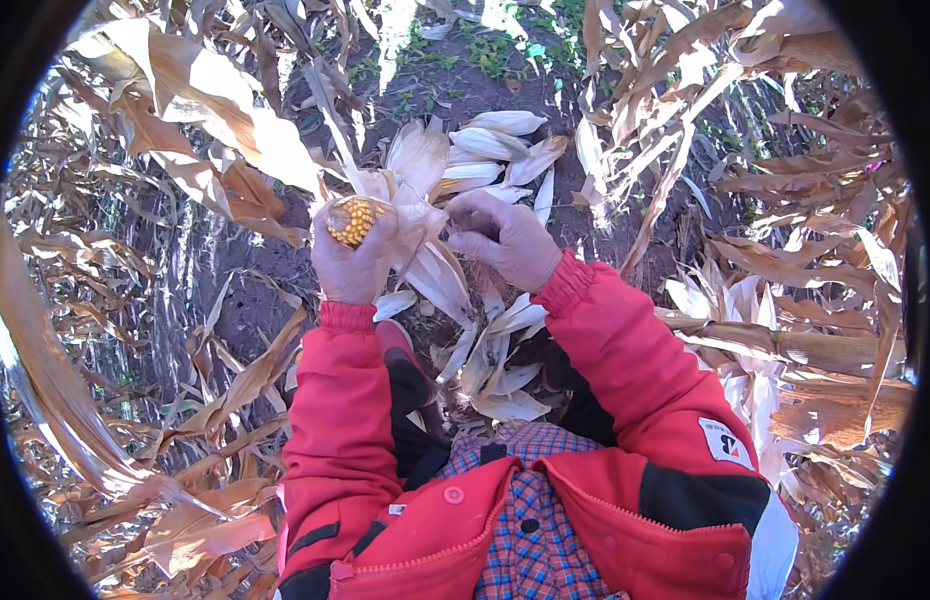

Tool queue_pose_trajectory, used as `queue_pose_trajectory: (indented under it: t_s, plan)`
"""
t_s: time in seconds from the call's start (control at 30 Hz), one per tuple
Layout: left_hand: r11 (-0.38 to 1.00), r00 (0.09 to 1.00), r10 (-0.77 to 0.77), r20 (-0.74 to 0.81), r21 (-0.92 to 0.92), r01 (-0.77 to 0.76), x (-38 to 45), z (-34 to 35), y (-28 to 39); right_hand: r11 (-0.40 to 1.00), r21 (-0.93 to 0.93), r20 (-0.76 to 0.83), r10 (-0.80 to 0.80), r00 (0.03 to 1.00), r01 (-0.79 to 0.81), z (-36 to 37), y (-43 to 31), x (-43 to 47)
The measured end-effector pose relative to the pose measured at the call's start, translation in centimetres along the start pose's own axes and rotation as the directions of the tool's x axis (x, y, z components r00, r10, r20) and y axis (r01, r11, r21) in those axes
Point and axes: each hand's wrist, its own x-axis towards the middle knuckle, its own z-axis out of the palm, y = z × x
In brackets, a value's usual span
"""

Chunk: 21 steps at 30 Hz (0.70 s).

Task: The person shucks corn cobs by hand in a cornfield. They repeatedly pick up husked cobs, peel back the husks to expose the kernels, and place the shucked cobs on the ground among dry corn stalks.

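My left hand (352, 262) is closed around an ear of corn (350, 223), whose yellow kernels show at the tip between thumb and fingers. Pale dry husk (418, 217) spreads from the ear to the right, still around its lower part. At the husk's right edge is my right hand (510, 244), thumb and fingertips brought near each other beside some brown corn silk; whether they pinch any husk or silk is not clear. The lower part of the ear is hidden by my left hand and the husk.
Several husk-covered ears (487, 144) lie in a pile on the soil beyond my hands. Loose husks (502, 367) are on the ground near my feet. Dry corn leaves (232, 112) stand on the left, and a thick stalk (810, 349) crosses at the right.
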Motion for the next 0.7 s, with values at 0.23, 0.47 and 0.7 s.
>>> queue_pose_trajectory:
  t_s: [0.23,0.47,0.7]
  plan:
    - [0.997,0.995,-0.072,0.062,-0.004,0.072,-0.7,1.4,0.0,0.906,-0.422,-0.08,-0.029,0.996,-0.008,1.4,-0.3,-0.6]
    - [0.994,0.989,-0.109,0.095,0.018,0.108,-0.6,1.7,-0.3,0.739,-0.671,0.158,0.221,0.963,-0.059,2.0,0.6,-0.8]
    - [0.987,0.996,-0.072,0.045,-0.141,0.078,-0.6,1.8,0.0,0.774,-0.633,0.15,0.128,0.98,-0.005,1.3,2.9,-0.6]
